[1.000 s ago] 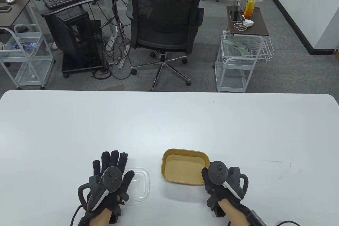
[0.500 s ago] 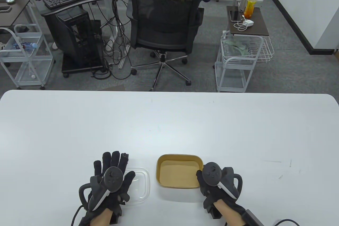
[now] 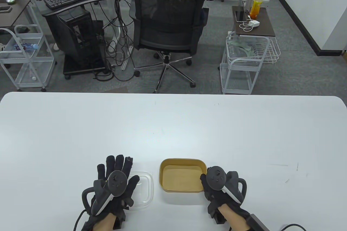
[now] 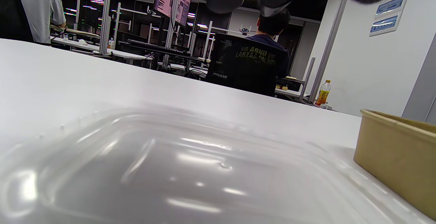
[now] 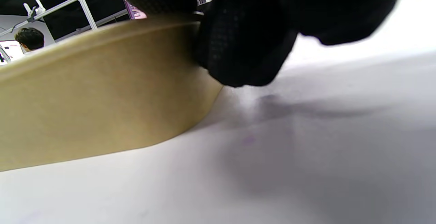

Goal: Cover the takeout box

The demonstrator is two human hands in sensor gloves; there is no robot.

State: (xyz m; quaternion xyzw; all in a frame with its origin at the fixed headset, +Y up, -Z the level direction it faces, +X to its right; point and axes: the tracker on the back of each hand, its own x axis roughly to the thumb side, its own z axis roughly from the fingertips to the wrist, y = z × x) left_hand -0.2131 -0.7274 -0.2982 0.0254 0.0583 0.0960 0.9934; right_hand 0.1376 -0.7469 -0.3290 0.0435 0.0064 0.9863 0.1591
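Lid and takeout box lay side by side on the white surface [image 3: 173, 128], the box uncovered.

The left hand [image 3: 113, 187] lay flat, fingers spread, released, over the left part of the clear lid [image 3: 142, 189]. Just right of the lid sat the brown takeout box [image 3: 180, 178]; the right hand [image 3: 221, 187] gripped its right wall, fingers [image 5: 238, 46] clenched against the rim.
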